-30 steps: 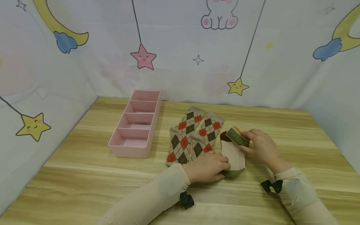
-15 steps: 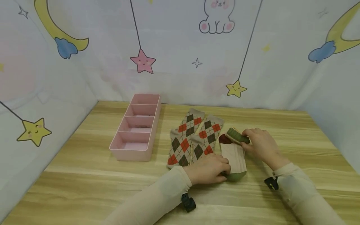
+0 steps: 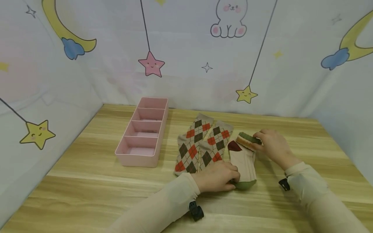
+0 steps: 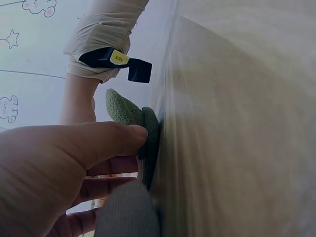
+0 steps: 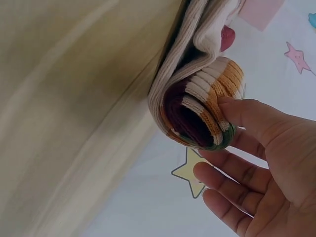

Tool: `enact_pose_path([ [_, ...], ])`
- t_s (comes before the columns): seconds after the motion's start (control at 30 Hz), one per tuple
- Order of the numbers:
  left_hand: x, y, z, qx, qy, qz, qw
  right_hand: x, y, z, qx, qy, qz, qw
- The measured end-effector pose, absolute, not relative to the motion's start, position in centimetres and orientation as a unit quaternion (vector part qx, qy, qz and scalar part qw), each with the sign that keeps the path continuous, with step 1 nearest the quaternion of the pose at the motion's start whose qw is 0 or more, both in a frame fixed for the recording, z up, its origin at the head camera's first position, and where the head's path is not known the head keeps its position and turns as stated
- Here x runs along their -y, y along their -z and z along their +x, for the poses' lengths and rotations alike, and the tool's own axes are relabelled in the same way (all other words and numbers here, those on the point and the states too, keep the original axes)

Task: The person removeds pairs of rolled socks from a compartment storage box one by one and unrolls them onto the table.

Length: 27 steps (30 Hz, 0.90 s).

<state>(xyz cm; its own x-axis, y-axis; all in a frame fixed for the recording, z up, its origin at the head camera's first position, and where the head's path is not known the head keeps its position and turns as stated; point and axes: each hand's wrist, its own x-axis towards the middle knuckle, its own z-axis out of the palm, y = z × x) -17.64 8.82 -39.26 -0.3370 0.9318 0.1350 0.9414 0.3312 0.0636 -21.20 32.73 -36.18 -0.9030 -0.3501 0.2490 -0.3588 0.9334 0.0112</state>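
Note:
A pair of cream socks (image 3: 243, 165) lies stacked on the table, with green toes (image 3: 246, 185) toward the person and a dark red heel (image 3: 234, 146) sticking out at the left. Their far, cuff end is rolled up into a thick roll (image 5: 227, 81) striped in orange, cream and green. My right hand (image 3: 274, 145) pinches this roll between thumb and fingers. At the near end my left hand (image 3: 217, 176) holds the toes' edge; in the left wrist view its thumb (image 4: 116, 138) lies over the two green layers, fingers beyond.
Two argyle socks (image 3: 189, 150) lie flat side by side, just left of the cream pair. Farther left stands a pink box (image 3: 140, 160) with several compartments. A printed cloth backdrop (image 3: 186, 42) rises behind the wooden table (image 3: 87, 181).
The cuff roll has turned in the right hand, so more of its orange and cream striping shows. The left hand stays at the toes. The head view has shifted slightly.

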Motion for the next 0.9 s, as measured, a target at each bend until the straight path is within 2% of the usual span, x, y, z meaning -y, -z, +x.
enact_pose_path([
  [0.33,-8.8,39.3,-17.6,0.81,0.073,-0.581,0.035,-33.0,36.4,-22.7,0.98,-0.014,0.176,0.096],
  [0.9,-8.7,39.5,-17.6,0.803,0.081,-0.588,0.044,-33.5,37.8,-24.0,0.969,-0.064,0.177,0.16],
])
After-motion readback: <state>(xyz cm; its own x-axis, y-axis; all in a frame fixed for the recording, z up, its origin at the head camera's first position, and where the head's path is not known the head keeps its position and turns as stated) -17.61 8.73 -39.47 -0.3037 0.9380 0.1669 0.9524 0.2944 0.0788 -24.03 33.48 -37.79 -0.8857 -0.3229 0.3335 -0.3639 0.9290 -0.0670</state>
